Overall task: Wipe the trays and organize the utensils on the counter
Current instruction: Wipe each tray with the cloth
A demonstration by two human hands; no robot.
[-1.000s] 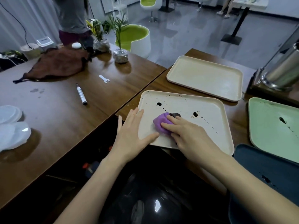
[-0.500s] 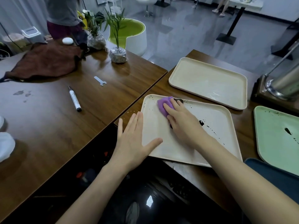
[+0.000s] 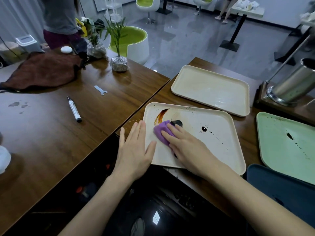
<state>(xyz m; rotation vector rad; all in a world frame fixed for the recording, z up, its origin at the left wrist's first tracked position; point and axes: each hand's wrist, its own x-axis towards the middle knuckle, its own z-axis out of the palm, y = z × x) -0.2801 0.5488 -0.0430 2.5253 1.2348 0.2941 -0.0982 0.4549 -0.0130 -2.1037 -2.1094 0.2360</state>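
A cream tray (image 3: pixel 216 138) with dark sauce spots and a brown smear near its far left corner lies in front of me. My right hand (image 3: pixel 187 149) presses a purple cloth (image 3: pixel 162 132) flat onto the tray's left part. My left hand (image 3: pixel 134 150) lies flat with fingers spread on the tray's left edge, thumb on the tray. A second cream tray (image 3: pixel 211 89) sits behind it. To the right lie a green tray (image 3: pixel 286 147) with dark spots and a dark blue tray (image 3: pixel 281 189).
A steel canister (image 3: pixel 293 86) on a dark stand is at the right. The left table holds a marker (image 3: pixel 74 109), a small wrench (image 3: pixel 100 90), a brown cloth (image 3: pixel 42 70) and potted plants (image 3: pixel 118 63). A person stands at the far left; a gap separates the tables.
My right hand has drawn the purple cloth back from the tray's far left corner toward me, leaving a curved brown smear. The left hand stays on the tray's edge.
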